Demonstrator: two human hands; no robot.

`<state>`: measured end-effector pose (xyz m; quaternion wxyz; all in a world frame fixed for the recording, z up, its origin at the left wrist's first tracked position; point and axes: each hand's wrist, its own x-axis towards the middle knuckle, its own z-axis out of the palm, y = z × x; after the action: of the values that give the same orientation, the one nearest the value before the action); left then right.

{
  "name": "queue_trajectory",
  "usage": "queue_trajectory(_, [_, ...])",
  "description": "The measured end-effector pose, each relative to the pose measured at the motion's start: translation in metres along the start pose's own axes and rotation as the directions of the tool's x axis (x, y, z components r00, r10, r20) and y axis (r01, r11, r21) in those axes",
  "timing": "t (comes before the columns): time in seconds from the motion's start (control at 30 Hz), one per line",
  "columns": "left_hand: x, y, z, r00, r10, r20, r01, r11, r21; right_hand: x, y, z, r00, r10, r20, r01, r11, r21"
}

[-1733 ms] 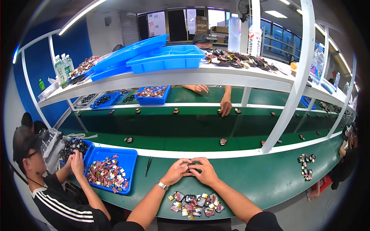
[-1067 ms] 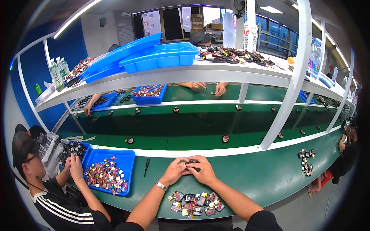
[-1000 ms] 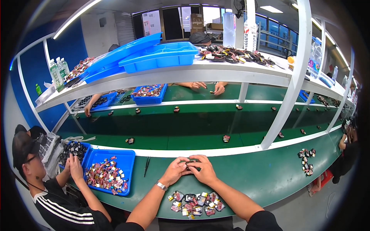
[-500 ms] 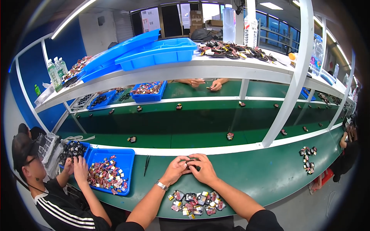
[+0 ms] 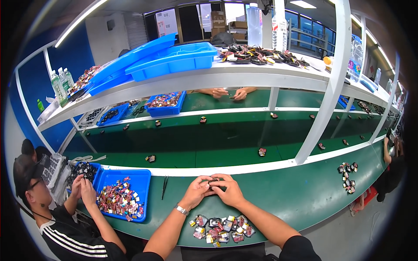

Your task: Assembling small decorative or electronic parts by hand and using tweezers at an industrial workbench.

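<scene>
The long green workbench runs in front of you, a white rail along its far edge. To your left a blue tray holds wrapped pieces beside a co-worker. Your left hand and right hand meet at the bench's far side, fingers of both pinched on one small dark part. A pile of similar small parts lies just below your wrists. Black tweezers rest left of your hands.

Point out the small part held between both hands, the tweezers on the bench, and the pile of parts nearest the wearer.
small dark part (image 5: 214, 181), head view, its top between the fingertips.
tweezers (image 5: 165, 187), head view, mid-shaft.
pile of small parts (image 5: 222, 226), head view, centre.
</scene>
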<state>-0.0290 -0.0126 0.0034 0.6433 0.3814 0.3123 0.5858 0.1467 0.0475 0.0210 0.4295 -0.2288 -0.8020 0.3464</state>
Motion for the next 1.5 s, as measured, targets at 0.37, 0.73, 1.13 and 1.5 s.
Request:
queue_trajectory(0.37, [-0.001, -0.001, -0.003, 0.999, 0.045, -0.004, -0.045, 0.999, -0.014, 0.002, -0.006, -0.002, 0.998, -0.066, -0.018, 0.064, 0.992, -0.111])
queue_trajectory(0.73, [-0.001, -0.005, 0.003, 0.996, 0.073, -0.042, -0.073, 0.997, -0.002, 0.004, -0.009, 0.005, 0.996, -0.076, -0.055, 0.074, 0.996, -0.046])
queue_trajectory(1.13, [0.001, -0.002, 0.012, 0.994, 0.039, -0.101, -0.042, 0.999, -0.029, 0.007, -0.014, -0.006, 0.969, -0.238, -0.066, 0.205, 0.923, -0.325])
queue_trajectory(1.5, [0.001, -0.001, 0.014, 0.991, 0.018, -0.132, -0.02, 1.0, -0.012, 0.007, -0.013, -0.004, 0.963, -0.261, -0.069, 0.215, 0.896, -0.388])
